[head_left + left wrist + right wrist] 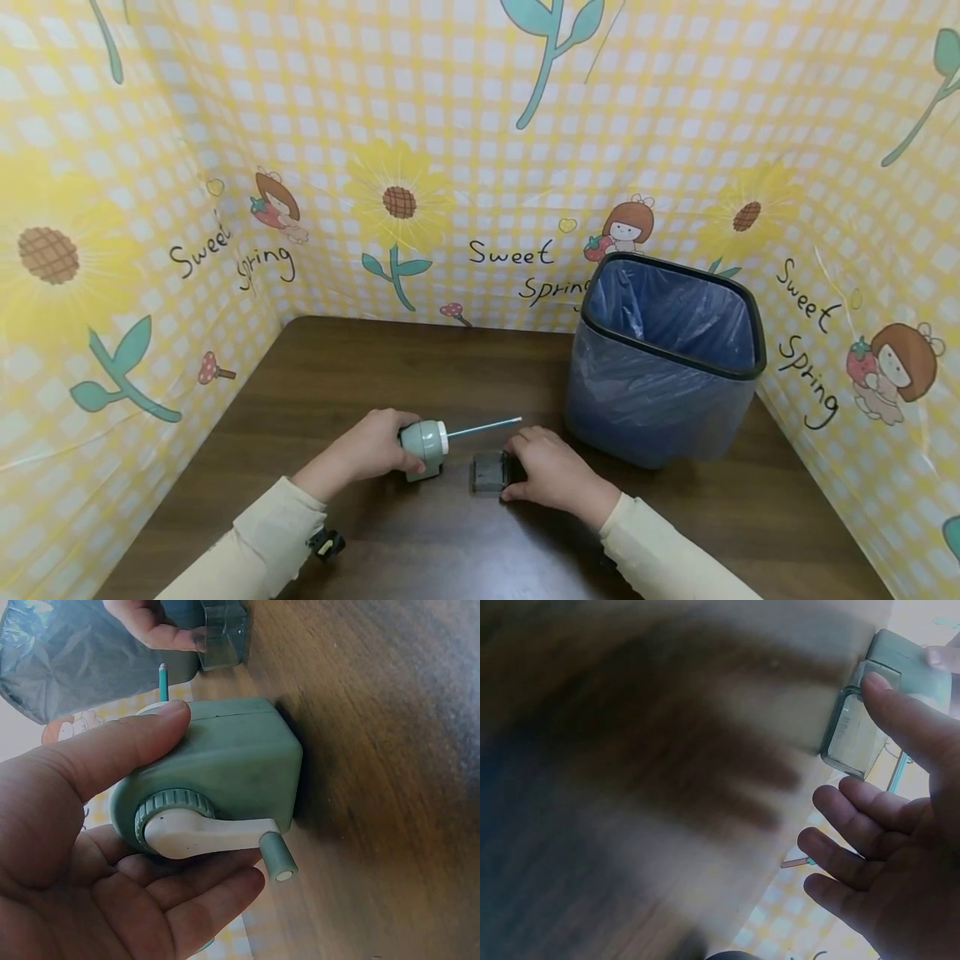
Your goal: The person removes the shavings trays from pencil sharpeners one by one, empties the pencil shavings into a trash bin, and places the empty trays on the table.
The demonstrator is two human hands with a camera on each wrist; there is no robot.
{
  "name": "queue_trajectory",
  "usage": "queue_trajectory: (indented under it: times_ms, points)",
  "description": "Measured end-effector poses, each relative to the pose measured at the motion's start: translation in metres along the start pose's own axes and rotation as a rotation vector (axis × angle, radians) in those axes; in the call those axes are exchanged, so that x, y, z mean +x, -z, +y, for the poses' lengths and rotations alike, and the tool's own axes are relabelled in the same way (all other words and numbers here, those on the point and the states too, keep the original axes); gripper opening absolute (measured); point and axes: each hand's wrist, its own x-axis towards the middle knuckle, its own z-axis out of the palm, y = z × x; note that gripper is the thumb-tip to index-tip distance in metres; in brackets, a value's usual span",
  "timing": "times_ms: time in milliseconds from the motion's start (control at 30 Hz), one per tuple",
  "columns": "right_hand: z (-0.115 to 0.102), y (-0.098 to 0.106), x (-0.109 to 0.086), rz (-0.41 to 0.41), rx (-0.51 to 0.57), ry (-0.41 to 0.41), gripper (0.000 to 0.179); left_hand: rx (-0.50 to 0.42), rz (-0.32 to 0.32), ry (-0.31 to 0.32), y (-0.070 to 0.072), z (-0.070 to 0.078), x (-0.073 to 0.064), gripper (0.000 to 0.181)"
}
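Note:
A green hand-crank pencil sharpener [423, 446] is held in my left hand [372, 452], just above or on the table. In the left wrist view, the thumb presses its upper side, with fingers [202, 907] curled beneath near the white crank [206, 834]. A thin blue-green pencil [483, 427] sticks out of the sharpener's front, pointing right. To the right of it, my right hand [558, 475] grips the end of a small clear, greyish drawer [490, 472], which is apart from the sharpener. The right wrist view shows the thumb on the drawer's edge [853, 735]; its contents are hard to make out.
A blue bin [652, 408] with a dark rim and plastic liner stands at the back right of the brown wooden table [420, 358]. Yellow checked sheeting [480, 183] with flower prints encloses the table's back and sides.

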Motion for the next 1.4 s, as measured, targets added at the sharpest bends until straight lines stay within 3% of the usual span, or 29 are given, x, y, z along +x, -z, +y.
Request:
queue_trajectory:
  times_ms: [633, 833, 1400]
  points:
    - [0.0017, -0.0022, 0.0004, 0.017, -0.005, 0.01, 0.06, -0.016, 0.0, 0.007, 0.0004, 0.005, -0.0027, 0.071]
    - [-0.0007, -0.0022, 0.0006, 0.015, -0.018, 0.026, 0.06, -0.031, -0.009, 0.028, -0.0014, 0.0008, -0.0039, 0.074]
    - [-0.0042, -0.0005, -0.0008, 0.032, -0.033, 0.046, 0.064, -0.023, -0.009, 0.015, -0.0025, -0.0012, -0.0052, 0.072]
